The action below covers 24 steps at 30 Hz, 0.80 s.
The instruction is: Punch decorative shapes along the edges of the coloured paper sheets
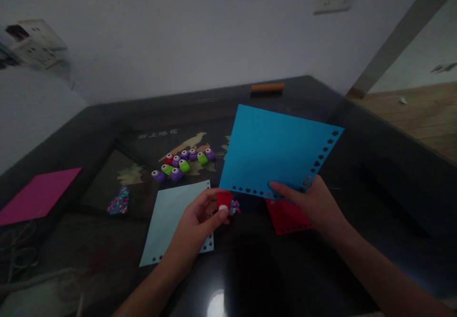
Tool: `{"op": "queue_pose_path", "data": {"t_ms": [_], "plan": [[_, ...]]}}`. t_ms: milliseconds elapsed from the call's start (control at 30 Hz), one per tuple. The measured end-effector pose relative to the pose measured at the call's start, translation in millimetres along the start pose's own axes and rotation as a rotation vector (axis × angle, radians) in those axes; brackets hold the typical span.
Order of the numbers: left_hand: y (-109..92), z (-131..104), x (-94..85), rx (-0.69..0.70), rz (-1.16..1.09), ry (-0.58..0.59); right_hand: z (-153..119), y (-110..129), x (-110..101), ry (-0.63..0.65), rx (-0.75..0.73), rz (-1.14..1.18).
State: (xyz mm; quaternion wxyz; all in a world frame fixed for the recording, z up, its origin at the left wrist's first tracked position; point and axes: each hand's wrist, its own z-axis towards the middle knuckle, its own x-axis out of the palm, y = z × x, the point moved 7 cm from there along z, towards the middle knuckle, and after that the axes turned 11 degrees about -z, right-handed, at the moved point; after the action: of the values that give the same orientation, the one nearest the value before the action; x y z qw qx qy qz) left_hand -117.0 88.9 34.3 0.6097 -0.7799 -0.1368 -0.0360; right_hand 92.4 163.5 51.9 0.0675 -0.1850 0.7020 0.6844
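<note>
My left hand is closed around a small red craft punch, its thumb on the white button. Small coloured paper cut-outs show just right of the punch. Between thumb and fingers, my right hand grips a blue paper sheet by its lower right corner. Star and heart holes run along the sheet's right and lower edges. The sheet's lower left corner is close to the punch; I cannot tell if it is inserted. Beneath my left hand lies a pale blue sheet with punched edges. A red sheet shows partly under the blue one.
Several purple, green and red punches stand mid-table. A pile of tiny paper cut-outs and a pink sheet lie to the left. Near the back edge of the dark table is an orange-brown cylinder.
</note>
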Motion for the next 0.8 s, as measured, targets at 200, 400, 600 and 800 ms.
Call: {"op": "queue_pose_path", "data": {"t_ms": [200, 400, 600, 800], "plan": [[-2.0, -0.1, -0.5, 0.0, -0.003, -0.014, -1.8, 5.3, -0.4, -0.005, -0.028, -0.049], [-2.8, -1.8, 0.1, 0.0, -0.005, -0.006, -2.7, 10.4, -0.5, -0.012, -0.054, -0.085], [-3.5, -1.0, 0.8, 0.012, 0.009, 0.01, -2.5, 13.3, -0.6, -0.015, -0.066, -0.102], [-4.4, -0.9, 1.4, 0.016, -0.013, 0.02, -3.4, 12.5, 0.6, -0.009, -0.053, -0.096]]}}
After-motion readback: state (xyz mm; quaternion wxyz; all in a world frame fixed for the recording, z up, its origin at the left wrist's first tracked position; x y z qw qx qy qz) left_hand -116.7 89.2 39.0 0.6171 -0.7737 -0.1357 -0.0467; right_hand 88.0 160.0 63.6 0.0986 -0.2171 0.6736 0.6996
